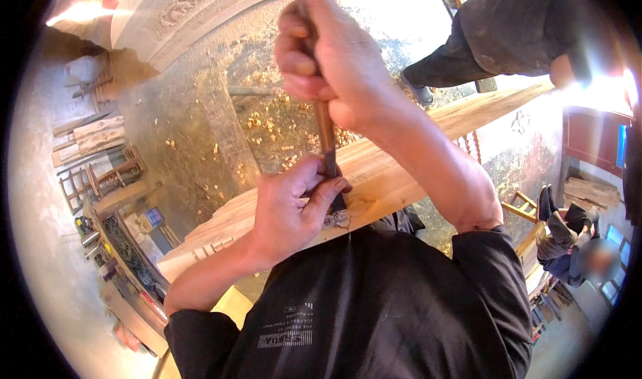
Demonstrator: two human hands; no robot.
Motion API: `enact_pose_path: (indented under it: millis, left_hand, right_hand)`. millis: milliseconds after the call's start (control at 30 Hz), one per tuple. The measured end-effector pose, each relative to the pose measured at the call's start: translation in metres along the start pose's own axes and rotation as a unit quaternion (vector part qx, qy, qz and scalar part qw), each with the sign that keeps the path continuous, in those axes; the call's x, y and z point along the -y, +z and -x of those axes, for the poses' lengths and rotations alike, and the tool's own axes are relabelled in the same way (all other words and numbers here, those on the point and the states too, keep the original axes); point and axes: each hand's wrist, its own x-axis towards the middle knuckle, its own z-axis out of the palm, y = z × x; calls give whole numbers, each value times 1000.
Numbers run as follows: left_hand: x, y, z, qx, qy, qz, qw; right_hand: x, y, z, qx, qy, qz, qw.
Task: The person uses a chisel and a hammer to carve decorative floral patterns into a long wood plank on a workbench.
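Observation:
A long chisel (326, 138) with a brown wooden handle stands nearly upright over a pale wooden beam (378, 171). My right hand (328, 61) is closed around the upper handle, thumb up along its end. Lower down, my left hand (291, 202) pinches the dark metal part between thumb and fingers, close to the wood. The blade meets the beam at its near edge, beside a small rough patch (338, 218) with dark marks. My left fingers partly hide the cutting end.
A co-worker in dark clothes (508, 31) is at the beam's far right; another person (568, 238) sits farther right. A carved panel (180, 11) lies upper left. Shavings (267, 128) litter the floor. Boards (97, 135) and a bench with coiled cord (127, 245) stand left.

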Motion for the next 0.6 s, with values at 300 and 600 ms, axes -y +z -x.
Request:
enact_pose_path:
  millis: [300,600]
  left_hand:
    - [2,-3,-3,33,-30,-13,999]
    - [4,-2,-6,79,-16,-16,997]
  right_hand:
    - [13,-2,9,-30,-32,5,999]
    - [42,-19,41,-156,-43,-27,986]
